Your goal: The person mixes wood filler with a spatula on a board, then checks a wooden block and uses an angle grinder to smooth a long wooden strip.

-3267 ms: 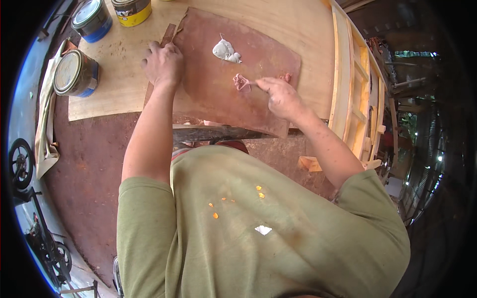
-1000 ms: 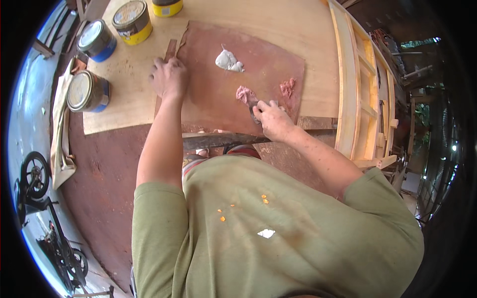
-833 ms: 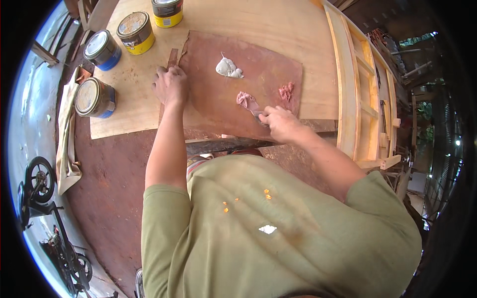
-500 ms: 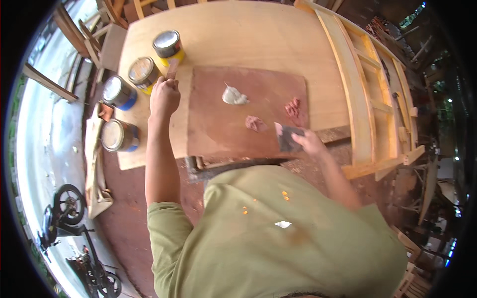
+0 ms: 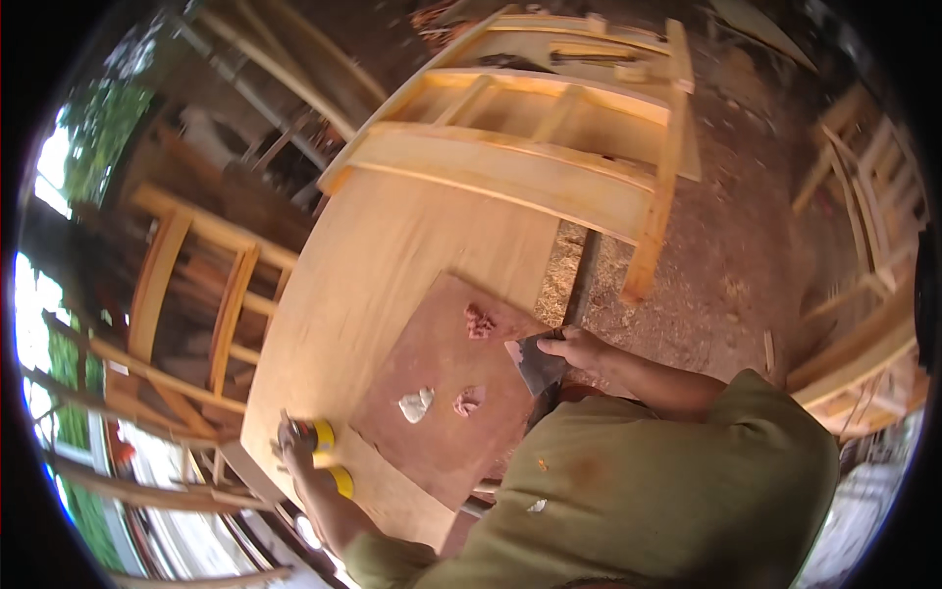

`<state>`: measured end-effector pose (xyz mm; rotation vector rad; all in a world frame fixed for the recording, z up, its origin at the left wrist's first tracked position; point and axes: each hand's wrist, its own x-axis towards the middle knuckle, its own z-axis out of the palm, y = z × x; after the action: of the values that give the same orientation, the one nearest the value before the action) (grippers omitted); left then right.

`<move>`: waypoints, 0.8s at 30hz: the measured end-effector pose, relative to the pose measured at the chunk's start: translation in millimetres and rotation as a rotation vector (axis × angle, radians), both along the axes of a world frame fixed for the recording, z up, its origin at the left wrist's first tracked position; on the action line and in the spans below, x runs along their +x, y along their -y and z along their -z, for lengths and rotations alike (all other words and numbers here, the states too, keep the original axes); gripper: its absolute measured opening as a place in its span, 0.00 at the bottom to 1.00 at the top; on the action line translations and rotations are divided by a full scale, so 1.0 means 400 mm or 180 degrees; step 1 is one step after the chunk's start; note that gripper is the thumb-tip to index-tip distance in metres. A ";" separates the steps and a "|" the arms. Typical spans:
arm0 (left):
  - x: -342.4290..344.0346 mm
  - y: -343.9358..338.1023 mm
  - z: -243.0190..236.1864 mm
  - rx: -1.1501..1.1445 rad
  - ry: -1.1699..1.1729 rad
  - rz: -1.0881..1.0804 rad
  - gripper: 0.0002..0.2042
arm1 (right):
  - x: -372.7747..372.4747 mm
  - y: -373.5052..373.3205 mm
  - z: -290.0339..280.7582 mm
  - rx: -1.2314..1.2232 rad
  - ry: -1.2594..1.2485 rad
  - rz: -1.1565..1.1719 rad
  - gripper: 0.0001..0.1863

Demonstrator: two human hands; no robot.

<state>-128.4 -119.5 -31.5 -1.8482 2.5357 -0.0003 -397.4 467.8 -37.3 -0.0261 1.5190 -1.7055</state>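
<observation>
My right hand [image 5: 577, 349] grips a dark, flat putty knife [image 5: 539, 367] with pink paste along its edge. It is held at the right edge of a reddish-brown board [image 5: 422, 344]. On that board lie a white lump of paste [image 5: 416, 404], a small pink lump [image 5: 469, 401] and a darker pink lump [image 5: 479, 321]. At the far left, my left hand [image 5: 293, 440] is at a yellow-and-dark can [image 5: 322, 434] and covers part of it. Its fingers are blurred, and whether it holds anything is hidden. A second yellow can [image 5: 341, 481] shows partly behind my left forearm.
The board rests on a pale plywood tabletop [image 5: 412, 221]. A slatted wooden frame [image 5: 510, 162] lies across the table's far end. Wooden frames [image 5: 201, 294] stand to the left. Shavings lie on the floor [image 5: 726, 265] at the right.
The view has swung round to the right, so the table looks turned. My left hand, earlier raised with a small brown flat piece, is now at a can. The putty knife stays in my right hand.
</observation>
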 end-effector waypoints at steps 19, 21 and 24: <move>0.088 -1.044 0.028 0.1216 -0.1623 -0.0744 0.34 | 0.000 -0.129 -0.063 -0.0737 0.0717 0.0516 0.18; 0.032 -1.151 -0.051 0.1458 -0.2549 -0.0625 0.27 | -0.043 -0.115 -0.087 -0.1076 0.0724 0.0420 0.18; -0.009 -1.150 0.120 0.4139 -0.4763 -0.2400 0.18 | -0.098 -0.155 -0.115 -0.1656 0.0772 0.0359 0.18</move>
<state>-132.0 340.6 -79.4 -1.9163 0.7604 2.8363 -436.5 529.7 8.5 -0.0045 0.8880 -2.0701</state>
